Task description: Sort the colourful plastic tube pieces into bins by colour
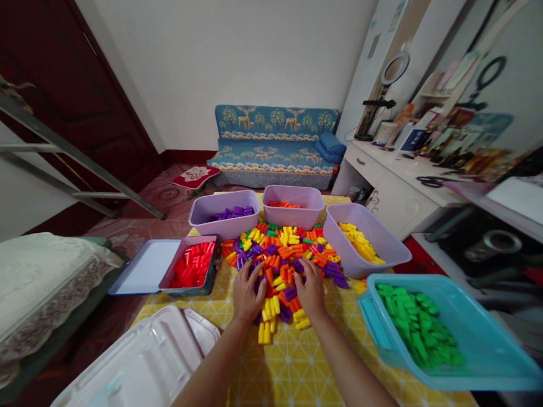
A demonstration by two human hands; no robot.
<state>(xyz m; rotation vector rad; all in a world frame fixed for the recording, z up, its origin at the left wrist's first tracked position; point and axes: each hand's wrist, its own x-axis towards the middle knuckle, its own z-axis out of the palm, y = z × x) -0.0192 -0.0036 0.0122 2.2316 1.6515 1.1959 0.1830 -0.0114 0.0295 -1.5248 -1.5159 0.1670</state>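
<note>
A mixed pile of small plastic building pieces (278, 249) in yellow, orange, purple, red and green lies in front of me. My left hand (248, 291) rests on the near left side of the pile, fingers spread, touching purple pieces (243, 258). On the right side, my right hand (311, 288) is also open, its fingertips at some orange pieces (288, 275). A loose group of yellow pieces (267, 319) lies between my wrists. Nothing is visibly held in either hand, though the undersides of the fingers are hidden.
Around the pile stand lilac bins of purple (199, 215), orange (292, 213) and yellow pieces (390, 251). A hinged box (207, 289) holds red pieces; a turquoise tub (500, 345) holds green ones. White lids (139, 362) lie front left on the yellow tablecloth (288, 373).
</note>
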